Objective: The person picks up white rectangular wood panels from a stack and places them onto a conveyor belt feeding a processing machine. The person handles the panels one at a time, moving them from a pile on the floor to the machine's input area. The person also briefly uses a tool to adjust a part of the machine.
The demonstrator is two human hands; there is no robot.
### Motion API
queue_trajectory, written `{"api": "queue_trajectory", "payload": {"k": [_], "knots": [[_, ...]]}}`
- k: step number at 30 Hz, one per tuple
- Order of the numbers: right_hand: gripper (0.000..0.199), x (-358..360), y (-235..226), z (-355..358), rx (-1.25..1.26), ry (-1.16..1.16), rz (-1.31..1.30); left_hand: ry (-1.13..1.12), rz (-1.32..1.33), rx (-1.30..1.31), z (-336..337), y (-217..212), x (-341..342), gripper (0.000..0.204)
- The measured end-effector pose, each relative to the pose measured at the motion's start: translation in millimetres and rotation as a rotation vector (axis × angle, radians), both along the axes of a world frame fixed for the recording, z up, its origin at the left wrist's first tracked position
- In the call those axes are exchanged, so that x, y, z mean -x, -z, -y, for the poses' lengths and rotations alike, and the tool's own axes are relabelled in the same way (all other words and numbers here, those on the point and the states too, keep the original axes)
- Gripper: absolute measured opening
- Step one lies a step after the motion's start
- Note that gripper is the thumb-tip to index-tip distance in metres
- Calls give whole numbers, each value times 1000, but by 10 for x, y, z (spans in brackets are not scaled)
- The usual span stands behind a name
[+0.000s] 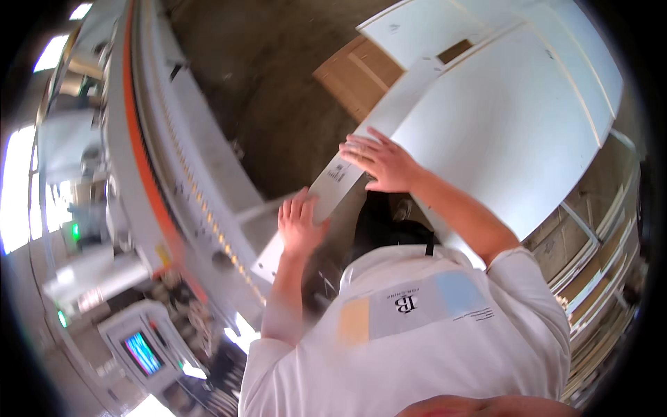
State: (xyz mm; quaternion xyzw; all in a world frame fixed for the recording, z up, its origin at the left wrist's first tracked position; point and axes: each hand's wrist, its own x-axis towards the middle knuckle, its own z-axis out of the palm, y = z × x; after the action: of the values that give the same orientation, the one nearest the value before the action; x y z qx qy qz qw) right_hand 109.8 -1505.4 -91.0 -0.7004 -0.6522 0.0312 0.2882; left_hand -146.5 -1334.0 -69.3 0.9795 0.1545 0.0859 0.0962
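A long, narrow white panel slants from the large white boards at upper right down to the pale machine bed at left. It has small dark holes near its ends and a printed label on top. My left hand spans the panel's width toward its lower end, fingers over the far edge and thumb at the near one. Higher up, beyond the label, my right hand lies across the same panel with spread fingers. The panel's underside is hidden.
Large white boards lie at upper right, with a brown board sticking out beneath. Along the left runs a long machine with an orange strip and a row of yellow rollers. A control screen glows at lower left. Stacked panels stand at right.
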Motion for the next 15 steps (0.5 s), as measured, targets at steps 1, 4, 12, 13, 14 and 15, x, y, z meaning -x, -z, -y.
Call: {"api": "queue_trajectory", "payload": {"k": [1, 4, 12, 13, 14, 15], "knots": [[78, 88, -88, -121, -6, -86, 92, 15, 15, -45, 31, -132, 174, 60], [71, 403, -234, -298, -63, -283, 9, -6, 78, -84, 103, -398, 742, 75], [63, 1237, -387, -220, -207, -148, 107, -440, -4, -166, 14, -712, 2318, 81], [62, 1317, -403, -206, -214, -142, 130, -509, -67, -172, -49, -721, 2636, 80], [61, 1414, -402, -199, -215, -150, 143, -607, -134, -204, -118, -663, 3013, 80], [60, 1519, -422, -223, -213, -169, 141, -702, -206, -227, -112, -664, 3270, 80]]}}
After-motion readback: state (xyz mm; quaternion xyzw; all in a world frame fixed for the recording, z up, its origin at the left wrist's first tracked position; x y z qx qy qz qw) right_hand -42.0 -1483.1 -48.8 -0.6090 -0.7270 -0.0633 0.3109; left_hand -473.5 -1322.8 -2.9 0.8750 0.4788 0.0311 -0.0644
